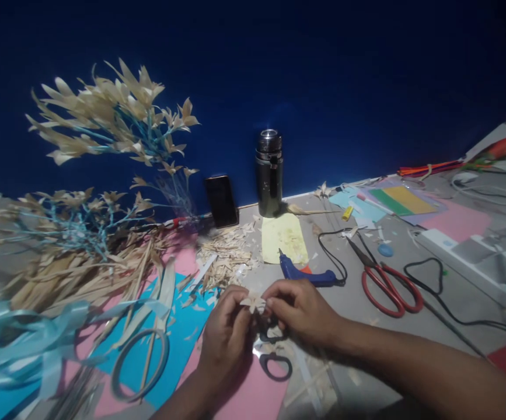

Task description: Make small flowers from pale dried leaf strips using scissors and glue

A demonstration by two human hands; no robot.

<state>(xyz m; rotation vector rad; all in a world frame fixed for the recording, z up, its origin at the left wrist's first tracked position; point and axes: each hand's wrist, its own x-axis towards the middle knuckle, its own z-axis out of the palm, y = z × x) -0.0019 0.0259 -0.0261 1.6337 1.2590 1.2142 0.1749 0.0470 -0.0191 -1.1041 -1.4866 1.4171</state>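
Note:
Between my two hands is a small cream-coloured husk flower [253, 303] with pointed petals. My left hand [229, 326] pinches its left side with thumb and fingers. From the right, my right hand [303, 309] pinches its other edge. Just below them lies a pair of small dark-handled scissors [276, 366] on pink paper [253, 394], partly hidden by my hands. A blue glue gun [305, 274] rests on its side just beyond my right hand, its nozzle near a yellow sheet [284, 236]. Large red-handled scissors [390, 286] lie farther right.
Finished husk flowers on blue stems [117, 122] stand at the left, above dried husks [55, 280]. Light-blue ribbon [11, 344] and a tape roll [117, 373] lie at left front. A phone [221, 201] and flask [269, 175] stand by the wall. A power strip [467, 256] sits right.

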